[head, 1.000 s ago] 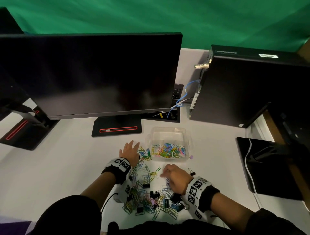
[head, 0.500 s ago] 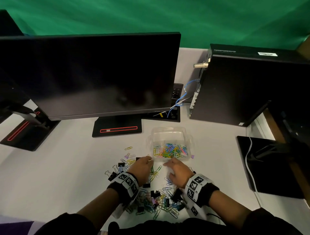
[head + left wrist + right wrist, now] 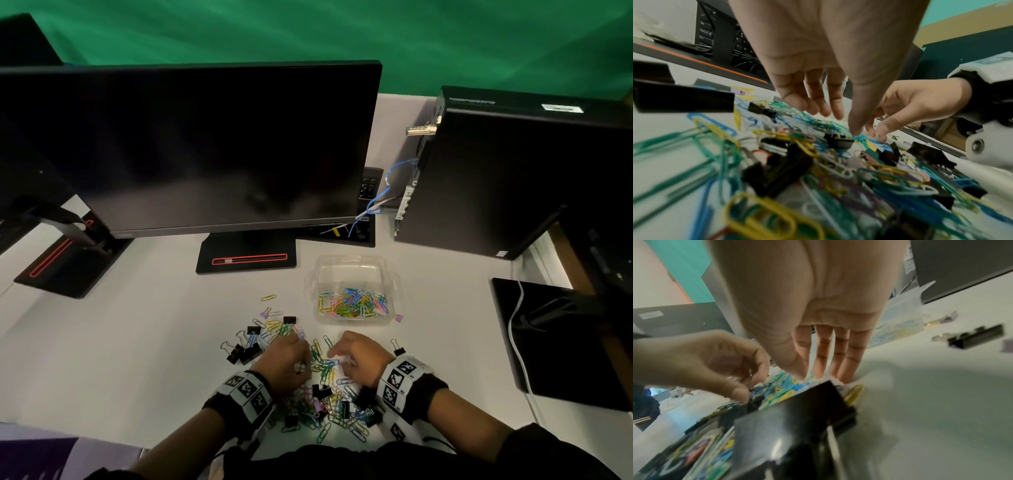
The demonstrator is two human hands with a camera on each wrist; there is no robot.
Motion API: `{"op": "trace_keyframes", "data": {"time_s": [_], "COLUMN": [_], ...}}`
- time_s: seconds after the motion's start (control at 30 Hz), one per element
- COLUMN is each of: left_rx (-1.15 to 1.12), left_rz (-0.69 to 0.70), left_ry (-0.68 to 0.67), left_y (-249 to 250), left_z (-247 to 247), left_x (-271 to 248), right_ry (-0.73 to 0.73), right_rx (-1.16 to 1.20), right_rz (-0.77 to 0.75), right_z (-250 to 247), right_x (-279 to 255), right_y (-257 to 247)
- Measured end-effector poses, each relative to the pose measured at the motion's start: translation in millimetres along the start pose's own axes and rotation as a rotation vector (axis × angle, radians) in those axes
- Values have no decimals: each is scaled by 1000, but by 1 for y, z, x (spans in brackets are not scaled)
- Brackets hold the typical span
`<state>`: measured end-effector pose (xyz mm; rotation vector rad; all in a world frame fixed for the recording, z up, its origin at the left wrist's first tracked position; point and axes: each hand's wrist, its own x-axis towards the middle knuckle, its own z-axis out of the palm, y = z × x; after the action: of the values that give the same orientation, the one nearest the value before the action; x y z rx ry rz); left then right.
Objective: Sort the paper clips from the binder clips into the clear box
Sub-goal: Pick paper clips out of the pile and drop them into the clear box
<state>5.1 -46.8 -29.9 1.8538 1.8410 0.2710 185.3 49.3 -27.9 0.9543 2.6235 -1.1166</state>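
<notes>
A mixed pile (image 3: 325, 404) of coloured paper clips and black binder clips lies on the white desk in front of me. Behind it stands the clear box (image 3: 349, 262), with sorted paper clips (image 3: 352, 301) in its near half. My left hand (image 3: 287, 358) hangs over the pile's left part with loosely bent fingers, its thumb tip (image 3: 855, 134) touching blue clips. My right hand (image 3: 356, 356) points its straight fingers (image 3: 826, 360) down onto the pile beside a big black binder clip (image 3: 797, 415). I see no clip lifted by either hand.
A dark monitor (image 3: 205, 144) on its stand (image 3: 246, 260) fills the back left, and a black computer tower (image 3: 513, 171) the back right. A black pad (image 3: 565, 342) with a white cable lies at right. Stray binder clips (image 3: 245, 353) sit left of the pile, a purple one (image 3: 398, 318) by the box.
My left hand has drawn back from beside the box to the pile, its fingers now bent down. The right hand has stayed on the pile.
</notes>
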Motion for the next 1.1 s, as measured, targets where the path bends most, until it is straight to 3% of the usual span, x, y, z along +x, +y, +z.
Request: {"op": "trace_keyframes", "data": {"time_s": [0.1, 0.23, 0.47, 0.6, 0.83, 0.93, 1.1], "left_rx": [36, 37, 8, -25, -75, -75, -50], "left_rz": [-42, -92, -112, -146, -318, -413, -510], "left_ry": [-97, -127, -161, -97, 94, 153, 199], "left_y": [3, 6, 10, 7, -37, -53, -69], "left_z": [4, 6, 6, -5, -40, -46, -47], "left_x": [-6, -6, -4, -10, -23, -25, -22], "right_ry": [0, -58, -97, -90, -332, -363, -297], "right_rx": [-20, -60, -29, -63, -406, -506, -352], "right_rz": [48, 113, 80, 19, -133, -177, -204], "right_z": [-8, -11, 1, -1, -12, -8, -5], "right_x": [-2, -3, 13, 24, 41, 42, 35], "right_y": [8, 9, -6, -15, -27, -32, -31]}}
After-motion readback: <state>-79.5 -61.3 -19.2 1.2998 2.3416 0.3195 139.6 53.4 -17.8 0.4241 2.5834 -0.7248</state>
